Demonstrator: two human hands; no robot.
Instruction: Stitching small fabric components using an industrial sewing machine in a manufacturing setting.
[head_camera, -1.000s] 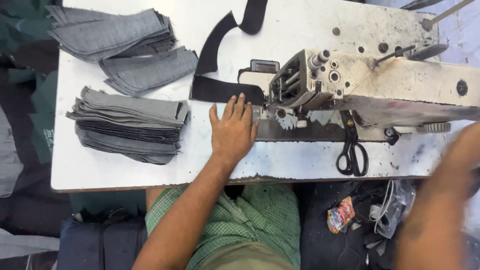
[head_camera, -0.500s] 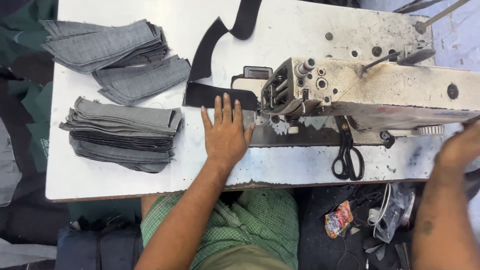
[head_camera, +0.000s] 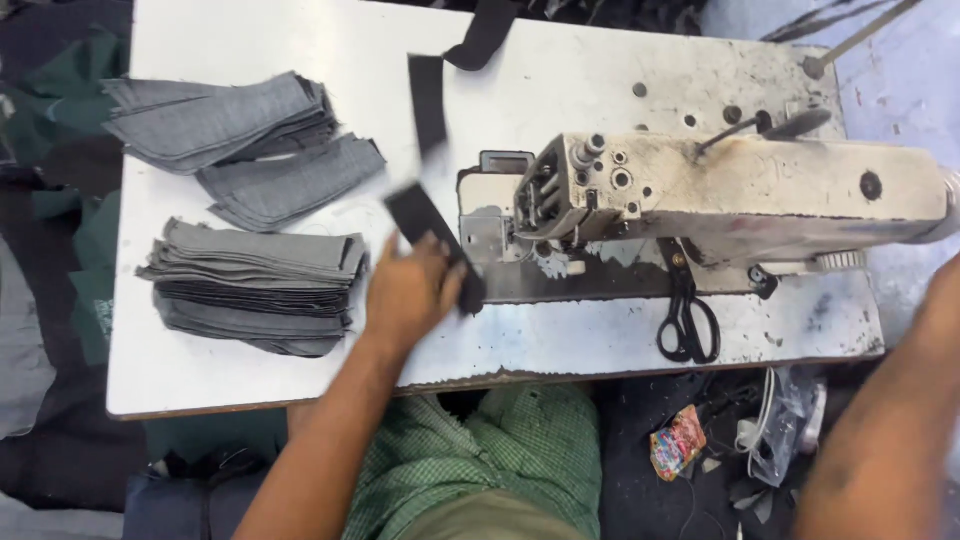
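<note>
One black strip (head_camera: 432, 232) sits in my left hand (head_camera: 408, 292), fingers closed on it. It could catch on the sewing machine (head_camera: 640, 200) and slip.

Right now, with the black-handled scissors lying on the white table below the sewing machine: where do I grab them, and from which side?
Take the black-handled scissors by the two finger loops, which lie toward the near edge of the white table. Come from the front, the person's side: the closed blades point up under the sewing machine, so that end is crowded. The loops lie flat and clear of the left hand.
</note>
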